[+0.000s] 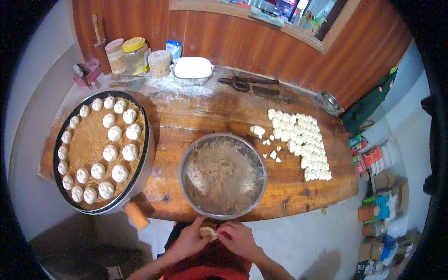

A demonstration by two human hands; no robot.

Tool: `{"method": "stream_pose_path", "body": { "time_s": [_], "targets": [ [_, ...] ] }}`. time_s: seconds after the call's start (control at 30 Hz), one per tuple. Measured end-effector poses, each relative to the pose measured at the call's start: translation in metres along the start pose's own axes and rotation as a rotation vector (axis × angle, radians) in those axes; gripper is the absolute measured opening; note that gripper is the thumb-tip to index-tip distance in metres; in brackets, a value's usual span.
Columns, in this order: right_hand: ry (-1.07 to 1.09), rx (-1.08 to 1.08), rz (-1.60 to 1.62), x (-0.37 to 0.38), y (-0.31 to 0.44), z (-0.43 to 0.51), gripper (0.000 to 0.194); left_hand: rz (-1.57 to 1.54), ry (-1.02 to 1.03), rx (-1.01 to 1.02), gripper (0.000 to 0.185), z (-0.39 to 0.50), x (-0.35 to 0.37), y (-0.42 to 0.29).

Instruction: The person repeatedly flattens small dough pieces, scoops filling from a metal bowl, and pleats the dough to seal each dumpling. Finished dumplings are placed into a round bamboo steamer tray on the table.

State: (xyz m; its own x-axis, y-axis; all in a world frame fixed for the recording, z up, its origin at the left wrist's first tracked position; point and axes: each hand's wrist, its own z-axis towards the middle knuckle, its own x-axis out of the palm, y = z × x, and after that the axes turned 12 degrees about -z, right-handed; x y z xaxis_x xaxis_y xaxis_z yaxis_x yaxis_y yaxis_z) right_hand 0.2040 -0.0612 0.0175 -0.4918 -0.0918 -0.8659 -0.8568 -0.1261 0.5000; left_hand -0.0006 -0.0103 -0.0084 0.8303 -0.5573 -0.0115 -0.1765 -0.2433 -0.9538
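Note:
My left hand [190, 239] cups a dough wrapper [208, 231] that is partly gathered around some filling. The fingers of my right hand [239, 241] pinch the wrapper's right edge. Both hands are just below the table's front edge, close to a wide metal bowl [257, 178]. A brown, paste-like filling [220, 171] is smeared over the bowl's bottom. To the left stands a round steamer [144, 182] with a woven mat [87, 140]. Pleated buns [119, 173] sit on that mat, mostly around its rim and right half.
Rows of small dough pieces [306, 140] lie on the wooden table [210, 119] at right, beside a larger lump [258, 130]. A wooden handle [135, 215] juts from the steamer. Jars [134, 57], a white-filled tub [192, 70] and dark tools [245, 83] stand along the back.

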Motion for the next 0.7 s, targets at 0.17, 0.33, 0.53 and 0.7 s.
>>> {"method": "stream_pose_path", "body": {
  "time_s": [0.17, 0.33, 0.53, 0.7],
  "targets": [
    [-0.071, 0.107, 0.214, 0.005, -0.001, 0.000, 0.018, -0.626, 0.005, -0.211, 0.038, -0.012, 0.015, 0.006],
    [-0.083, 0.071, 0.142, 0.005, 0.000, 0.001, 0.018, -0.593, 0.001, -0.217, 0.029, -0.012, 0.017, 0.007],
    [-0.051, 0.038, 0.117, -0.002, 0.001, 0.004, 0.018, -0.123, 0.158, -0.125, 0.033, -0.003, -0.003, -0.008],
    [-0.024, -0.023, 0.001, 0.003, -0.005, 0.004, 0.020, 0.121, 0.182, -0.024, 0.035, 0.002, -0.001, -0.005]
  ]
}}
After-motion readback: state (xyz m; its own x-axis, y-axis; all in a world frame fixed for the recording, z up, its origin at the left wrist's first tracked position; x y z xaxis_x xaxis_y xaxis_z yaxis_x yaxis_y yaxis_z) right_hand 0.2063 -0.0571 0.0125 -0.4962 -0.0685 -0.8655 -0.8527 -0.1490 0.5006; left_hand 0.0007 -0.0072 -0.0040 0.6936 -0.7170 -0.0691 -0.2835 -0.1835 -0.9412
